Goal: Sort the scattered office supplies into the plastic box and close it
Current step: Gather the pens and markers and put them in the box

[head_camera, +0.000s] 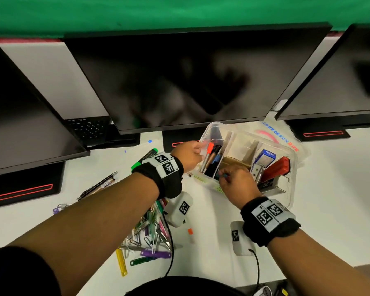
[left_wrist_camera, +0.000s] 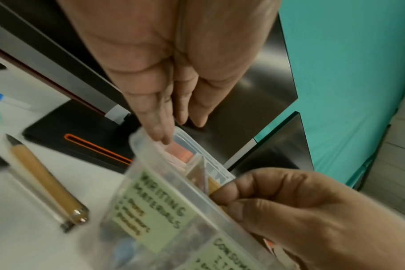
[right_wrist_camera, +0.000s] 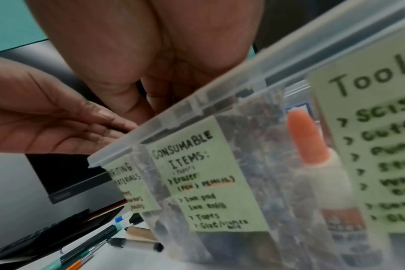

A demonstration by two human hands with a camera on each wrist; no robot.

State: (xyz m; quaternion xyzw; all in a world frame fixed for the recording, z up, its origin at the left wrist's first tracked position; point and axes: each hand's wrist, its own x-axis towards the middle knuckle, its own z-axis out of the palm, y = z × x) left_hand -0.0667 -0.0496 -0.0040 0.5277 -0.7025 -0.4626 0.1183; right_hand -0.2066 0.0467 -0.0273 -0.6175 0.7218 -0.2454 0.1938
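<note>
The clear plastic box (head_camera: pixel 239 130) stands open under the middle monitor, its lid lying behind it. Pens and an orange-capped marker (head_camera: pixel 210 147) fill its left compartment, labelled for writing materials (left_wrist_camera: pixel 155 213). My left hand (head_camera: pixel 188 154) reaches the box's left rim (left_wrist_camera: pixel 136 138), with straight fingers (left_wrist_camera: pixel 162 127) touching that rim. My right hand (head_camera: pixel 237 184) hovers over the near wall with fingers curled (left_wrist_camera: pixel 266 191). It pinches a small blue-green item (head_camera: pixel 223 175) above the middle compartment. The box wall (right_wrist_camera: pixel 220 91) hides those fingertips in the right wrist view.
A red stapler (head_camera: pixel 276 169) and a blue carton (head_camera: pixel 265 158) sit in the right compartment. Clips and coloured fasteners (head_camera: pixel 150 236) are piled near my left forearm. Pens (head_camera: pixel 98 185), a green highlighter (head_camera: pixel 145 158) and a glue bottle (head_camera: pixel 190 232) lie loose. Three monitors (head_camera: pixel 179 77) stand behind.
</note>
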